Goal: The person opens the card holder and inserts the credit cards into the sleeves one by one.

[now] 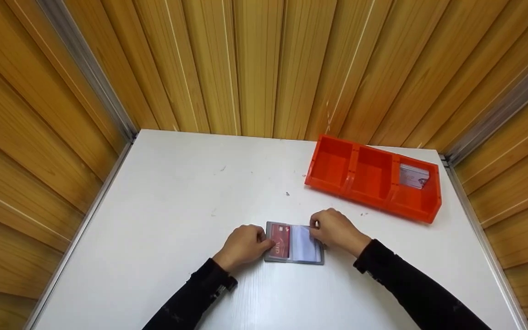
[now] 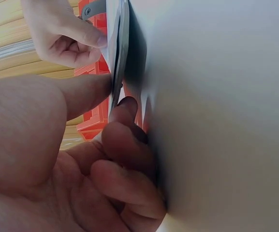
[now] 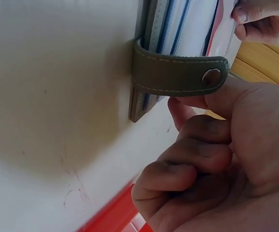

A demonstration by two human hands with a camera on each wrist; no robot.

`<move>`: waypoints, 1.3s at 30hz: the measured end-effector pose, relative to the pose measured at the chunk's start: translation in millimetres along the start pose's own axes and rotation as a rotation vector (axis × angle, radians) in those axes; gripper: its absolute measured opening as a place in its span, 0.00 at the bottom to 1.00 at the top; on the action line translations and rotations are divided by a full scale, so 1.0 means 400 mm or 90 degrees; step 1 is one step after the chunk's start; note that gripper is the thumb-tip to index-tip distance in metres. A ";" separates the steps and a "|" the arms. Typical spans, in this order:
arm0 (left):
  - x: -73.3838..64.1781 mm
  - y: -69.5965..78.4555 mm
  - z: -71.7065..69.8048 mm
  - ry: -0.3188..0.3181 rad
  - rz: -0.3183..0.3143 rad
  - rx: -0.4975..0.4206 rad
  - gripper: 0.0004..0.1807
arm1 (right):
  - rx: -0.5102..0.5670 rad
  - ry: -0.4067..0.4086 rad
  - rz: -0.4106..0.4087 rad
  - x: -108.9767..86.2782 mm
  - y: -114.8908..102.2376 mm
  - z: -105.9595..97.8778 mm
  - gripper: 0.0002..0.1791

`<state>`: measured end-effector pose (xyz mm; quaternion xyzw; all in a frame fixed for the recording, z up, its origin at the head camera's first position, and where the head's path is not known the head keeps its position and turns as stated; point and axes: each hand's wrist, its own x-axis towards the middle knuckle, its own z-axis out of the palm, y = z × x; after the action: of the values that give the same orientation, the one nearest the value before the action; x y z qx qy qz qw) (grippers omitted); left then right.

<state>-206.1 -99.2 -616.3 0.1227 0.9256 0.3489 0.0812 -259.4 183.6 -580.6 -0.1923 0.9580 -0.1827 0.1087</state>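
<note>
A small grey card holder (image 1: pixel 322 255) lies spread open on the table in front of me. Behind its left clear sleeve sits a red card (image 1: pixel 281 240) with "VIP" lettering. My left hand (image 1: pixel 244 246) pinches the holder's left edge, thumb on top and fingers beneath. On the other side, my right hand (image 1: pixel 338 230) pinches the upper right edge of the clear pages (image 1: pixel 305 245). A strap (image 3: pixel 178 75) with a metal snap stands out from the holder's right edge in the right wrist view, undone, close by the right fingers.
At the back right, a red three-compartment bin (image 1: pixel 350 176) stands at a slant. Its right compartment holds a stack of cards (image 1: pixel 413 176). Wood-look panels (image 1: pixel 255 68) wall in the white table (image 1: pixel 163 192) at the back and sides.
</note>
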 end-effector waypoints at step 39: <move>-0.004 0.010 -0.010 -0.004 0.009 -0.011 0.19 | 0.133 0.020 0.029 0.029 -0.093 -0.033 0.16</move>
<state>-204.7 -99.4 -610.8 0.1299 0.9212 0.3572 0.0827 -261.4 150.9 -555.7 -0.1554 0.9393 -0.2824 0.1174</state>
